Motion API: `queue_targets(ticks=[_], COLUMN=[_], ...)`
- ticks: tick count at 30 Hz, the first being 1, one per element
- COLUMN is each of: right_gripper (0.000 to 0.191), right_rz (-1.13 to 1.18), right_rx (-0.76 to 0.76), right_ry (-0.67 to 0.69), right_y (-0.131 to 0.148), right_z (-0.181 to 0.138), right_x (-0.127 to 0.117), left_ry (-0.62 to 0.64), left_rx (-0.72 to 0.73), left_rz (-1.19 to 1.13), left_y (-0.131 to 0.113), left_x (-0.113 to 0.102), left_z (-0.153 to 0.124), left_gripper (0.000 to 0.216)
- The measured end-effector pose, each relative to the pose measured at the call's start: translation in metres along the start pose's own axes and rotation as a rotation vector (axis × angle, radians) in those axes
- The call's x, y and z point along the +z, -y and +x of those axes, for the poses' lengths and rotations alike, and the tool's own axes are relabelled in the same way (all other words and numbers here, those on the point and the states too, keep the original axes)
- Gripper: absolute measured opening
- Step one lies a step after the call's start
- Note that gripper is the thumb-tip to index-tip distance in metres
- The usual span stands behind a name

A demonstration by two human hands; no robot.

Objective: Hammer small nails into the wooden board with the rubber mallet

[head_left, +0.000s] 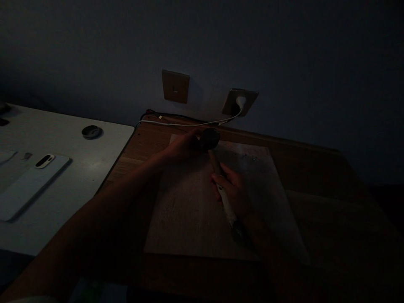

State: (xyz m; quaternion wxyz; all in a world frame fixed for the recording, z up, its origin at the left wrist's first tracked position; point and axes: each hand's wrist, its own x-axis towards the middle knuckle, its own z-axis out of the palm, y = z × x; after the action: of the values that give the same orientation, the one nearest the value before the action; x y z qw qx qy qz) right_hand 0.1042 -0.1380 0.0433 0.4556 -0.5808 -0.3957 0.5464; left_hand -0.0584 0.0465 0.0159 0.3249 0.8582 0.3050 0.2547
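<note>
My right hand (232, 185) is wrapped round the wooden handle of a hammer (214, 162) with a dark, blunt head. The handle slants toward me, and the head is over the far part of a flat board (186, 210). My left hand (184, 145) rests at the board's far left, beside the hammer head. Its fingers look drawn together, but their tips are partly hidden by the head and the dark, so what they hold cannot be made out. Two small shiny nail-like pieces (250, 157) show on the board's far right.
Under the board is a brown wooden table (325, 219). A white table (72, 168) adjoins it on the left, bearing a pale phone (34, 185) and a small round tin (91, 131). A white cable (189, 125) runs along the wall to a socket (249, 101). Light is dim.
</note>
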Motion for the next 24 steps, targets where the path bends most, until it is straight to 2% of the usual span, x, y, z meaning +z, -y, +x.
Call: queue_targets(ticks=[3, 8, 12, 15, 19, 21, 24], right_gripper=[0.029, 0.033, 0.04, 0.038, 0.034, 0.037, 0.042], right_rz=[0.014, 0.071, 0.187, 0.292, 0.299, 0.315, 0.403], right_rx=[-0.021, 0.013, -0.068, -0.157, -0.214, -0.235, -0.255], right_ry=[-0.002, -0.025, -0.12, -0.197, -0.34, -0.372, -0.283], right_y=[-0.001, -0.001, 0.001, 0.001, -0.001, -0.001, 0.0], right_z=[0.001, 0.001, -0.003, -0.002, 0.003, 0.005, 0.006], right_x=[0.0, -0.003, -0.008, -0.014, -0.022, -0.026, -0.03], left_ry=[0.0, 0.035, 0.03, 0.011, 0.271, 0.35, 0.435], left_rx=[-0.024, -0.015, 0.055, 0.214, 0.528, 0.577, 0.589], left_rz=[0.006, -0.05, 0.052, 0.247, 0.403, 0.438, 0.477], left_y=[-0.001, 0.001, -0.006, -0.035, -0.094, -0.116, -0.128], left_x=[0.001, 0.001, -0.002, -0.001, 0.013, 0.022, 0.033], left_z=[0.0, 0.0, 0.001, -0.003, -0.024, -0.037, -0.049], left_gripper=[0.056, 0.056, 0.046, 0.035, 0.022, 0.024, 0.029])
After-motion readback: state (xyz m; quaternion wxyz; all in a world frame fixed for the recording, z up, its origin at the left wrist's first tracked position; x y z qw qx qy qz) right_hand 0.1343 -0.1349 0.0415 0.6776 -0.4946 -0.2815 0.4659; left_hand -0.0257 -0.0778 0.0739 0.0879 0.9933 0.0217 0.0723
